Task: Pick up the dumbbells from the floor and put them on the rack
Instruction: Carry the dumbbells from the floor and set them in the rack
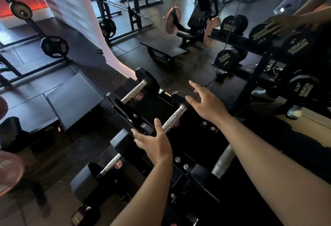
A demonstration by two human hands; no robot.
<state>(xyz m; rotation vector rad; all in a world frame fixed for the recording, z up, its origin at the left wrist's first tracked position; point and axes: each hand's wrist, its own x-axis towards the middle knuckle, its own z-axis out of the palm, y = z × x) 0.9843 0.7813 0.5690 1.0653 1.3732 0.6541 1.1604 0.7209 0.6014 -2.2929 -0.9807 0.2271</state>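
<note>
A black dumbbell [174, 116] with a silver handle lies on the top tier of the black rack [195, 136], between my two hands. My left hand [154, 142] is at its near head, fingers spread, touching or just off it. My right hand [206, 102] hovers open at its far head. Neither hand grips anything. A second dumbbell [136, 90] rests further left on the same tier beside a red 2.5 label. A third dumbbell [111, 164] sits on the lower tier. A thick silver handle [223, 161] shows under my right forearm.
A mirror on the right reflects the rack, dumbbells [231, 58] and my hands [279, 23]. A flat bench [71, 98] stands left of the rack. Plate-loaded machines [191, 28] and squat frames [53, 46] fill the floor behind. Pink plates [9, 173] sit at the left edge.
</note>
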